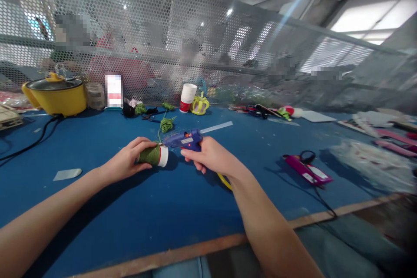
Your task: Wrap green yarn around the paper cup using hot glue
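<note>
My left hand (136, 155) is closed around a paper cup (153, 155) lying on its side, wound with green yarn and with a bare white end to the right. My right hand (208, 154) grips a blue hot glue gun (190, 140), its nozzle pointing left at the upper side of the cup. A long translucent glue stick (216, 127) sticks out of the gun's back. Green yarn runs from the cup up to a small loose bundle (167, 124) just behind it. I cannot tell whether the nozzle touches the yarn.
A yellow electric pot (57, 95) and a propped phone (114, 92) stand at the back left. Stacked paper cups (188, 95) and a yellow crocheted basket (200, 105) are at the back, before a perforated metal screen (156, 43). A purple power strip (306, 169) lies right, near plastic bags (374, 163).
</note>
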`<state>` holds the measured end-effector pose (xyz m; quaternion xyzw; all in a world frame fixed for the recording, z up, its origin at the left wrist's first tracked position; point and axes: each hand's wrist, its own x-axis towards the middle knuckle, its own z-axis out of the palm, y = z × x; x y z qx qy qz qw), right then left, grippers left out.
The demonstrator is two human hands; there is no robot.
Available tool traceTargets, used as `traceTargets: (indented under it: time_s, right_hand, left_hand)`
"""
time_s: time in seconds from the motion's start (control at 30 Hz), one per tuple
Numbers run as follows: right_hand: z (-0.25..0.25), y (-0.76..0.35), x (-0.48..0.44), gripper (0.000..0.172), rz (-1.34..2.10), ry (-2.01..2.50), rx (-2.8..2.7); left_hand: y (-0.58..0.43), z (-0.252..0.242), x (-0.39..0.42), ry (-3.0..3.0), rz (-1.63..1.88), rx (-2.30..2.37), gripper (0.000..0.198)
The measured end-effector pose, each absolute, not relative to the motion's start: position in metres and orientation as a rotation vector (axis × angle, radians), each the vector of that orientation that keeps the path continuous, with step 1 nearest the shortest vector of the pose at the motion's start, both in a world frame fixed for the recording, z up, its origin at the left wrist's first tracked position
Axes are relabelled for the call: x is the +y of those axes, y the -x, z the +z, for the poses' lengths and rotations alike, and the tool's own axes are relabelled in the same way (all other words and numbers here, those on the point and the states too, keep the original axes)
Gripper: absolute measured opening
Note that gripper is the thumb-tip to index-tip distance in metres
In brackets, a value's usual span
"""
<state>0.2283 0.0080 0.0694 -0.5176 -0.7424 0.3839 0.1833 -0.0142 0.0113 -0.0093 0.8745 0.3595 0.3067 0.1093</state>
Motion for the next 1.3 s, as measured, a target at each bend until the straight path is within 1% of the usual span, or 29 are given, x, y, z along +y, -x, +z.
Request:
traceTargets:
  time_s: [0.47, 1.3]
  right_hand:
    - [0.069, -0.230, 0.006, 0.024, 1.064, 1.461, -2.116]
    - [0.072, -0.227, -0.001, 0.023, 0.993, 1.484, -2.193]
  left_hand:
    - [0.015, -0.012, 0.014, -2.510, 0.927, 1.093, 0.045]
    - [0.015, -0.007, 0.014, -2.475, 0.915, 1.165, 0.043]
